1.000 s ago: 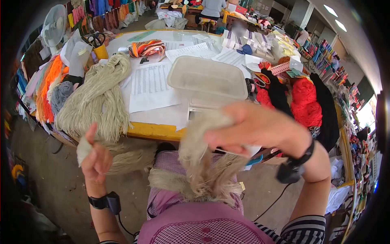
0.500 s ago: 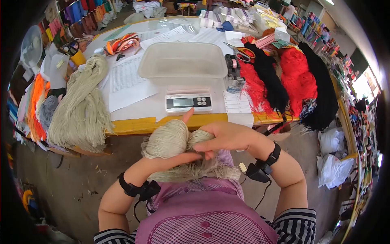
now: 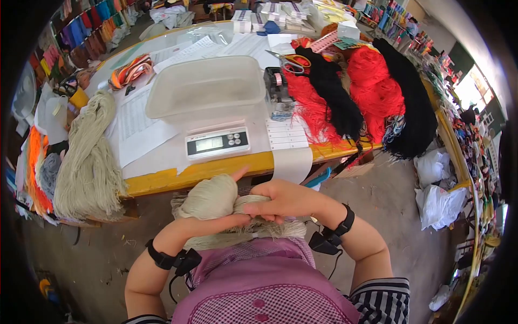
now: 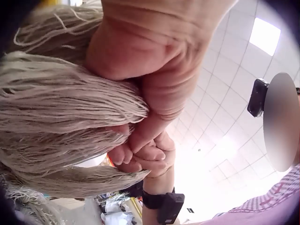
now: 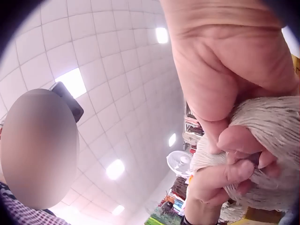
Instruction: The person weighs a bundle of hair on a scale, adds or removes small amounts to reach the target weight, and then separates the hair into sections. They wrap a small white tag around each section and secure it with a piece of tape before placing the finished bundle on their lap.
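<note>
Both hands meet in front of the lap, at a folded hank of pale beige yarn (image 3: pixel 209 197). My left hand (image 3: pixel 202 225) grips the hank, thumb laid across its near side and one finger sticking out beyond the far side. From the other side my right hand (image 3: pixel 291 198) pinches the yarn, its fingertips close against the left thumb. In the left wrist view, loose strands (image 4: pixel 61 101) hang in thick bunches beside the left palm. Fingers of both hands overlap at the yarn in the right wrist view. More beige yarn (image 3: pixel 275 231) lies across the lap.
On the table ahead stands a digital scale (image 3: pixel 218 143) with a translucent plastic tub (image 3: pixel 208 86) above it. A large beige hank (image 3: pixel 89 162) drapes over the left edge. Scissors (image 3: pixel 294 63), red yarn (image 3: pixel 375 83) and black yarn (image 3: pixel 410 108) lie at the right.
The hands were apart a second ago, the right swinging beige yarn; they came together at the hank and stay there. The head view has shifted, so the table appears further left.
</note>
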Demonstrator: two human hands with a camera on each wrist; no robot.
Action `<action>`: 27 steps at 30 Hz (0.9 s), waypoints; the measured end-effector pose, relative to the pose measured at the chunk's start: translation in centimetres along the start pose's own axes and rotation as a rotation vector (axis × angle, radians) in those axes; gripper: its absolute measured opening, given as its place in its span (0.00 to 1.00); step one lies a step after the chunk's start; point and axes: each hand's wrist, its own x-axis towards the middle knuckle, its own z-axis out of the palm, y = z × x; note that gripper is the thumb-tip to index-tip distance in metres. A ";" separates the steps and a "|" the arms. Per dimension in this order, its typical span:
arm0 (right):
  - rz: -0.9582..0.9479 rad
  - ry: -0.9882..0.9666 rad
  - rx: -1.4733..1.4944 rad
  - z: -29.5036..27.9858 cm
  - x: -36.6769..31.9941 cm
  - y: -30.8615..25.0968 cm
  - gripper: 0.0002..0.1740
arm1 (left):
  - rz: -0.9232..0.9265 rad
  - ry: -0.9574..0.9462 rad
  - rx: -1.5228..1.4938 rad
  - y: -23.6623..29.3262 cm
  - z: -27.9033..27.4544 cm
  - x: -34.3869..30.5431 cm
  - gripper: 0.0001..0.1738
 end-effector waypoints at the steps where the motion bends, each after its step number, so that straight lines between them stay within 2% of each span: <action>1: -0.060 0.018 0.001 -0.5 -0.1 1.0 0.15 | 0.007 -0.006 -0.002 -0.1 -0.2 -0.3 0.57; 2: -0.056 0.026 0.001 -0.9 -0.2 2.0 0.15 | -0.026 0.007 -0.029 -0.1 -0.6 -0.7 0.53; 4: -0.438 0.766 -0.367 -1.9 0.0 4.0 0.09 | -0.059 0.024 -0.059 0.6 -1.1 -1.0 0.50; 5: -0.434 0.766 -0.367 -2.9 0.1 4.8 0.09 | -0.187 0.008 -0.379 1.2 -1.3 -1.2 0.48; 6: -0.562 0.935 -0.681 -4.3 0.2 5.5 0.12 | -0.315 -0.007 -0.698 1.5 -1.3 -1.2 0.47; 7: -0.689 1.095 -1.005 -5.4 0.2 6.1 0.16 | -0.313 -0.007 -0.699 1.4 -1.2 -1.2 0.47; 8: -0.691 1.097 -1.010 -5.6 0.1 7.1 0.16 | -0.295 0.007 -0.671 1.1 -1.1 -1.2 0.46; 10: -0.667 0.951 -1.060 -5.1 -0.3 8.7 0.18 | -0.278 0.026 -0.646 0.9 -1.1 -1.2 0.46; 14: -0.669 1.011 -1.011 -4.8 -1.2 10.2 0.17 | -0.320 0.052 -0.723 0.7 -1.3 -1.5 0.47; 17: -0.742 1.011 -0.971 -5.4 -1.5 10.9 0.17 | -0.346 0.066 -0.747 0.6 -1.4 -1.5 0.47; 19: -0.642 1.038 -0.796 -6.2 -1.6 10.5 0.18 | -0.361 0.071 -0.757 0.6 -1.4 -1.5 0.47; 22: -0.598 1.044 -0.804 -8.0 -0.7 7.9 0.18 | -0.373 0.075 -0.758 0.6 -1.3 -1.4 0.47; 27: -0.532 0.866 -0.846 -9.8 0.1 8.1 0.20 | -0.326 0.082 -0.731 0.2 -1.3 -1.5 0.47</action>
